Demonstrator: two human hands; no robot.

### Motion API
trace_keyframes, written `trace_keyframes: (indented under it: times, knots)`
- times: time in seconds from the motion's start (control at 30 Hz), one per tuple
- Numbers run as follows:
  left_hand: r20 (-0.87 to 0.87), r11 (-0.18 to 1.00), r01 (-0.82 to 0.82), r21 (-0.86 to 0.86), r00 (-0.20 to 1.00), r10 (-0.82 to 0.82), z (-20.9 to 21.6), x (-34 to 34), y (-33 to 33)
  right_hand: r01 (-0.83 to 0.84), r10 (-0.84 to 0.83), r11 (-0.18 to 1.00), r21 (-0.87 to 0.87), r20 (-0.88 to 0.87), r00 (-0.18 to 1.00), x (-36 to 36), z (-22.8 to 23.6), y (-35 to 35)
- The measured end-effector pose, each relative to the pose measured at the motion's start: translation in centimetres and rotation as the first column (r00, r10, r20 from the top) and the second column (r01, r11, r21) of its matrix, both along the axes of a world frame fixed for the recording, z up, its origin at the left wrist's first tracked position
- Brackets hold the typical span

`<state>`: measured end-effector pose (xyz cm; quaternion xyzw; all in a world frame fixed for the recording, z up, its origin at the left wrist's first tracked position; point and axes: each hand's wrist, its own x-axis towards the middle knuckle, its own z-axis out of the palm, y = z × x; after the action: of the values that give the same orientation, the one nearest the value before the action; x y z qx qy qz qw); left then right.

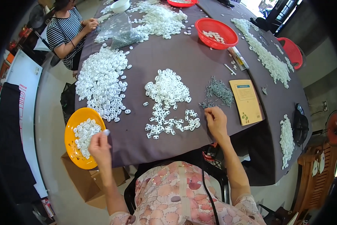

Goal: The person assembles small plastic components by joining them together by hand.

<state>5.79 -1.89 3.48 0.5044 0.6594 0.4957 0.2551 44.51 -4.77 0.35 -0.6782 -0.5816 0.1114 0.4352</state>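
My left hand point(100, 147) is closed in a pinch on a small white oval plastic piece point(106, 132). It hangs over the right rim of a yellow-orange plate point(69, 131), in which many similar white pieces point(86, 132) lie. At the near edge of a pile of thin grey pins point(221, 92), my right hand point(216, 120) has its fingers bent together; what they hold, if anything, is hidden. Between my hands lies a heap of white two-holed pieces point(168, 88), with more of them point(159, 118) spread out in front. A larger pile of white ovals point(101, 80) is at the left.
A tan booklet point(247, 101) lies right of the pins. Farther back stand a red basket point(217, 28) and a clear bag point(119, 30) of grey parts. A person in a striped top point(68, 33) works at the far left. An open cardboard box point(89, 183) sits below the plate.
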Motion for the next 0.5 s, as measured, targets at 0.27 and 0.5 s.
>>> trace_keyframes:
  times: [0.27, 0.5]
  knots:
    - [-0.342, 0.986, -0.167, 0.008, 0.926, 0.159, -2.6, -8.7, 1.5, 0.024, -0.014, 1.0, -0.015, 0.465, 0.885, -0.5, -0.5, 4.6]
    - [-0.299, 0.985, -0.063, 0.163, 0.948, 0.11, -0.6, -2.3, 0.6, -0.026, 0.048, 0.999, -0.048, 0.545, 0.837, -0.6, -1.1, 4.8]
